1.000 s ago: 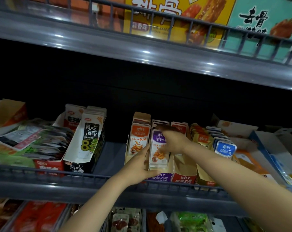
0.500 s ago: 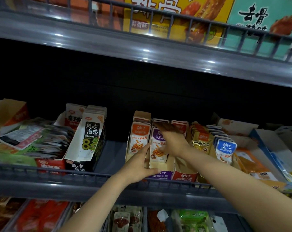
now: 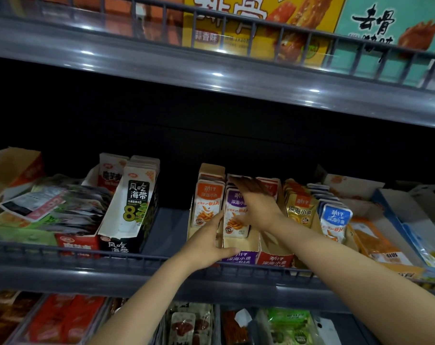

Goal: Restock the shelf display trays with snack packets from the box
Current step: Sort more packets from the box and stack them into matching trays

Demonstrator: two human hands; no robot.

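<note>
Purple packets [image 3: 232, 225] upright — packed; cardboard tray [image 3: 243, 259], purple-fronted

Dim overall w/ dark shelf back, glare on shelf edge [image 3: 216, 73], slight blur, wide-angle bowing.

A shop, most likely a grocery's snack aisle: tiered grey metal shelves [image 3: 211, 78] with wire front rails [image 3: 49, 252], cardboard display trays [image 3: 238, 245] holding upright rows of branded snack packets [image 3: 206, 205], large printed boxes [image 3: 298, 11] above, and blurred lower packets [image 3: 186, 324] below.
</note>
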